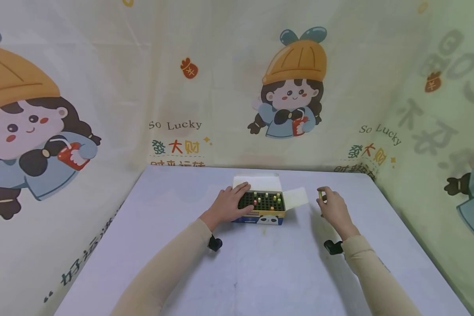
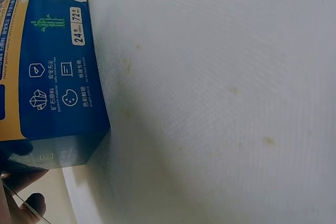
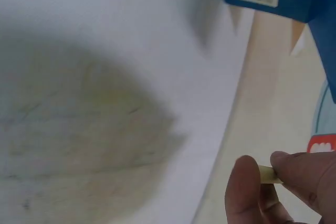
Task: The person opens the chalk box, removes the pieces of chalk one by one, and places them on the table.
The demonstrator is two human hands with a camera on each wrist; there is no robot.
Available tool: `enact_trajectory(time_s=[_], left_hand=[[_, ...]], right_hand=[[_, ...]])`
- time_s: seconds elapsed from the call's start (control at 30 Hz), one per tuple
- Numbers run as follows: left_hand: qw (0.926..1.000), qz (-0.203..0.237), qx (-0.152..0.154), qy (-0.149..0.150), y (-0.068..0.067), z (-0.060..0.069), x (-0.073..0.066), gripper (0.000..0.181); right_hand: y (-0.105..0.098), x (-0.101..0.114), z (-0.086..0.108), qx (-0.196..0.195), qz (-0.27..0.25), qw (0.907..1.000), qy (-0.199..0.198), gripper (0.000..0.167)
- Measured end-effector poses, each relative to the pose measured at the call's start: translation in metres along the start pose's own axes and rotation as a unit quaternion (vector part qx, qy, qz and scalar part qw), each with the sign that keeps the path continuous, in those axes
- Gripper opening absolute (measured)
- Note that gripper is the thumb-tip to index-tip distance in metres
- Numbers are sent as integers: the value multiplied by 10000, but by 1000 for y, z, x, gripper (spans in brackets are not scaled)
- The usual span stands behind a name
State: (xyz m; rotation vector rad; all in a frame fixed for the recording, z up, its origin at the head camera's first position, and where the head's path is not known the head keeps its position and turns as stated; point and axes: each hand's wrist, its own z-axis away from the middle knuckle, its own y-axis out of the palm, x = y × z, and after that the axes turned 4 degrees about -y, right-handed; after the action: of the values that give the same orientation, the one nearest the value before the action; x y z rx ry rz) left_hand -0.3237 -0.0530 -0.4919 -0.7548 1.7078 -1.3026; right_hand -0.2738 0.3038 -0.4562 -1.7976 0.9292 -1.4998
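A chalk box [image 1: 268, 218], blue and yellow with a panda on its front, stands with its lid up and right flap out. Colored chalk tips show in its dark holder [image 1: 265, 202], among many vacant holes. My left hand [image 1: 231, 204] holds the box's left end, thumb at the front top edge and fingers toward the back. In the left wrist view, part of that hand [image 2: 26, 198] shows by the box's end. My right hand [image 1: 333, 208], right of the box and apart from it, pinches a pale yellow chalk stick [image 3: 268, 174] between thumb and fingers.
The box stands on a white table [image 1: 237, 272] with small yellowish marks in front of it. The raised lid [image 1: 256, 182] is behind the holder, and the side flap [image 1: 295, 198] sticks out right. A printed curtain [image 1: 221, 96] hangs around the table.
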Motion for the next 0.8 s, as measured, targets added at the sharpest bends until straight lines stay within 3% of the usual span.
enact_trajectory(time_s=[0.17,0.43,0.63,0.8], left_hand=[[10000,9,-38,-24,0,1,0,84],[10000,29,-27,-10,0,0,0,84],[10000,-18,-62,12,1,0,1,84],[10000,-31,-67,19,1,0,0,84]], right_hand=[[5,-16,2,229,140,9996,87,39],[7,-33,6,113,443,9988,144,37],[5,-44,8,452,615,9955,559,36],[4,-51,10,655,943,9914,631,38]])
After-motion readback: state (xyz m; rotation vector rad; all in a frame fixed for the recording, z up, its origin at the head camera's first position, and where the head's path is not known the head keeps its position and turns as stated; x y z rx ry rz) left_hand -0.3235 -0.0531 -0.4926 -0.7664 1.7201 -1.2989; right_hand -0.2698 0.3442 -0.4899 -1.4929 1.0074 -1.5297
